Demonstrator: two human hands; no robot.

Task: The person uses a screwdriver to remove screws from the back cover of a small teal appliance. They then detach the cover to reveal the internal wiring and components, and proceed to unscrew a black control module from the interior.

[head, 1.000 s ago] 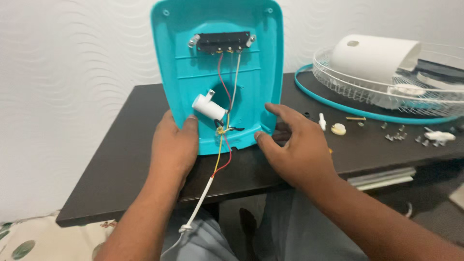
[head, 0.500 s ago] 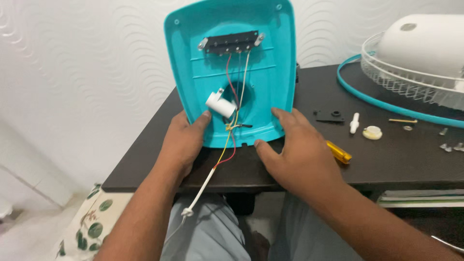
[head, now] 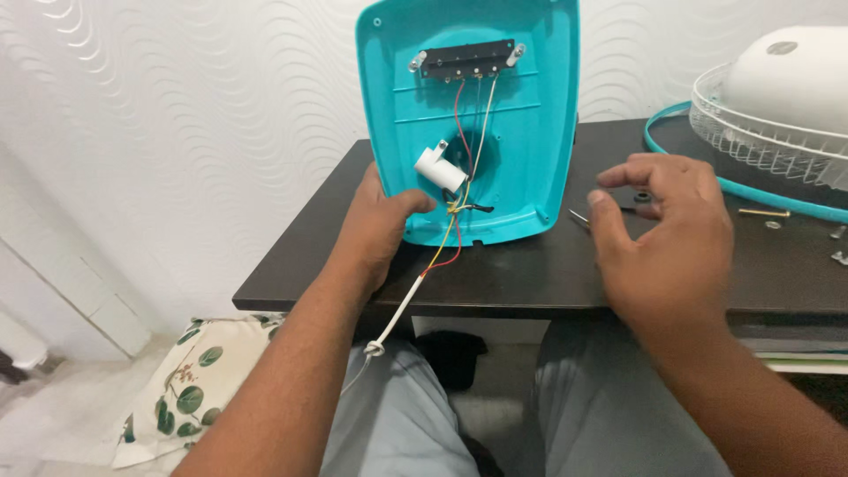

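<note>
A turquoise plastic fan base cover [head: 521, 132] stands upright on the dark table [head: 530, 274], inner side facing me. It carries a black switch strip [head: 466, 59] near the top, a white cylindrical capacitor [head: 439, 168], and red, yellow and white wires [head: 459, 132]. A white cord [head: 402, 305] hangs from it over the table edge. My left hand [head: 380, 225] grips the cover's lower left edge. My right hand [head: 667, 230] hovers to the right of the cover, fingers curled apart, holding nothing.
A white wire fan guard with a turquoise ring [head: 760, 150] and a white motor housing [head: 791, 75] lie at the right. Small screws [head: 764, 214] and a black part [head: 642, 196] are scattered on the table. A leaf-print cushion [head: 194, 380] lies on the floor.
My right hand has let go of the cover's lower right edge and lifted away to the right. The left hand still holds the cover. The view has shifted left.
</note>
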